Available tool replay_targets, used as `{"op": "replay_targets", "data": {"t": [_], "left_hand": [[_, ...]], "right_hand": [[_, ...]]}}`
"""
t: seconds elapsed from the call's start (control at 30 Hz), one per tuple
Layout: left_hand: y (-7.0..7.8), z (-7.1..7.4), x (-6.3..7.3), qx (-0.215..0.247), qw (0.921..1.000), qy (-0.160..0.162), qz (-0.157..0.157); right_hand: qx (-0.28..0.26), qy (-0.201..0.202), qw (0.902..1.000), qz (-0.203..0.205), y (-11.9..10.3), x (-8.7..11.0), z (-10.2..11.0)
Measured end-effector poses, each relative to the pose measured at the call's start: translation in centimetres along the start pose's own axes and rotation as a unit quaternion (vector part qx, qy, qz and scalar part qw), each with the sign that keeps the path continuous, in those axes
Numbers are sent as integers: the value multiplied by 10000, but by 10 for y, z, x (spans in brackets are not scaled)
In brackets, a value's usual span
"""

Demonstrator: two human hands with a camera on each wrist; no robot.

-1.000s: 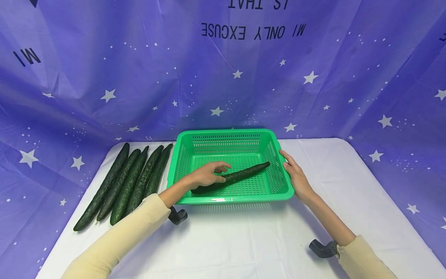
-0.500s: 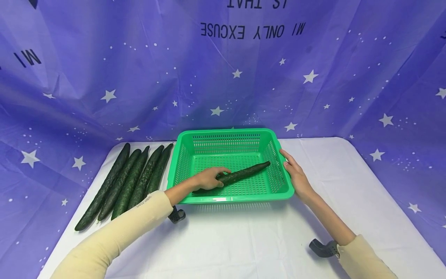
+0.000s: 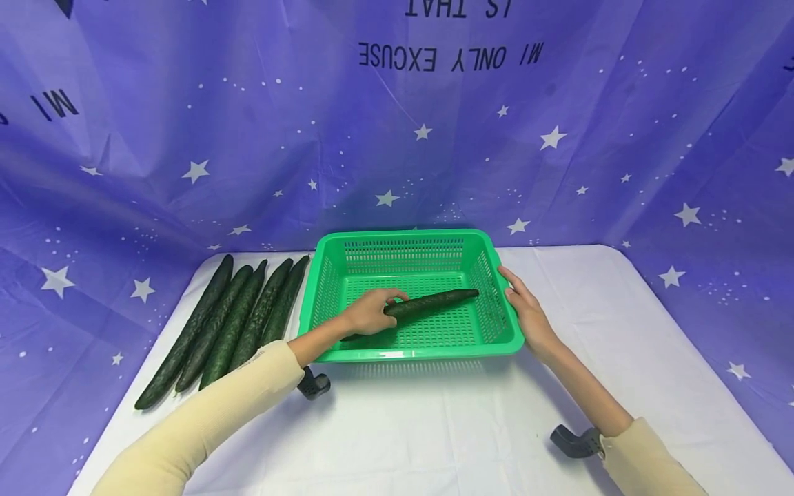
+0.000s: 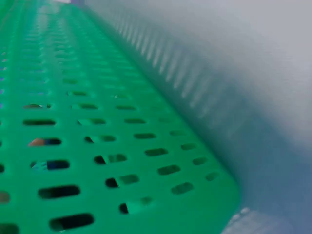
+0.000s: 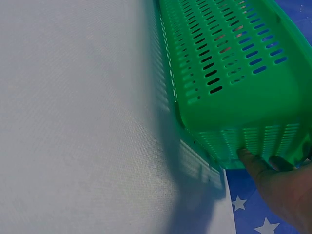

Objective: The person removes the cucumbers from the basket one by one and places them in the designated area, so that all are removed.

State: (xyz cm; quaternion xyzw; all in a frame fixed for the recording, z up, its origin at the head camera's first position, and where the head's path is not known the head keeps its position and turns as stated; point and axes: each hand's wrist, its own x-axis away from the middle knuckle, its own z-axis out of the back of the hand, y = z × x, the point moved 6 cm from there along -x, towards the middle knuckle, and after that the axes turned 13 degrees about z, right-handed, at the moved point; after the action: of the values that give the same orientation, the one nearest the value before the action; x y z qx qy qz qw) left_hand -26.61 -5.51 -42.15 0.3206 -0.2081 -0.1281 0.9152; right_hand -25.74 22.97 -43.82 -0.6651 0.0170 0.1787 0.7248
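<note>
My left hand (image 3: 371, 312) is inside the green plastic basket (image 3: 409, 355), gripping a long dark cucumber (image 3: 434, 302) near its middle. The cucumber slants across the basket, its thin end pointing at the right wall; the hand hides part of its thick end. At the basket's right side, my right hand (image 3: 528, 315) holds the rim. Seen from the right wrist, fingers (image 5: 253, 163) touch the outer end wall below the rim. The left wrist view has only the basket's slotted outer wall (image 4: 146, 141), with the left hand out of sight.
Several cucumbers (image 3: 232, 331) lie side by side on the white tablecloth (image 3: 422, 434), left of the basket. My left forearm passes over their near ends. Behind the table hangs a purple curtain (image 3: 347, 151) with stars and lettering.
My left hand, at first loosely over the cucumber, has closed around it. The cucumber has shifted slightly within the basket. My right hand and the basket have stayed in place.
</note>
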Motion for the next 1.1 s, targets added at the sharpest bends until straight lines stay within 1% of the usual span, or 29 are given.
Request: {"op": "replay_targets", "data": {"t": [0.13, 0.23, 0.33, 0.5, 0.7, 0.83, 0.9, 1.0, 1.1], "left_hand": [[1, 11, 5, 247, 9993, 248, -136], [5, 21, 11, 426, 9980, 383, -264], [9, 32, 19, 631, 9960, 541, -318], [12, 55, 32, 913, 9921, 803, -296], [7, 84, 54, 1214, 9861, 1122, -189], [-6, 104, 70, 1272, 9819, 1404, 20], [-15, 112, 78, 1334, 9800, 1473, 97], [-31, 120, 91, 1481, 9767, 1536, 217], [-51, 126, 105, 1604, 9725, 1642, 395]], "right_hand": [[41, -24, 10000, -36, 1, -1, -1], [36, -36, 10000, -38, 1, -1, -1], [-13, -41, 10000, -37, 1, -1, -1], [-43, -20, 10000, -52, 2, -1, -1], [-113, -1, 9999, -38, 2, -1, 0], [-135, -14, 9999, -48, 2, -1, 0], [-138, 18, 9999, -80, 2, -1, 0], [-112, 35, 9999, -92, 1, 0, 1], [-112, 37, 9999, -96, 1, 0, 1]]}}
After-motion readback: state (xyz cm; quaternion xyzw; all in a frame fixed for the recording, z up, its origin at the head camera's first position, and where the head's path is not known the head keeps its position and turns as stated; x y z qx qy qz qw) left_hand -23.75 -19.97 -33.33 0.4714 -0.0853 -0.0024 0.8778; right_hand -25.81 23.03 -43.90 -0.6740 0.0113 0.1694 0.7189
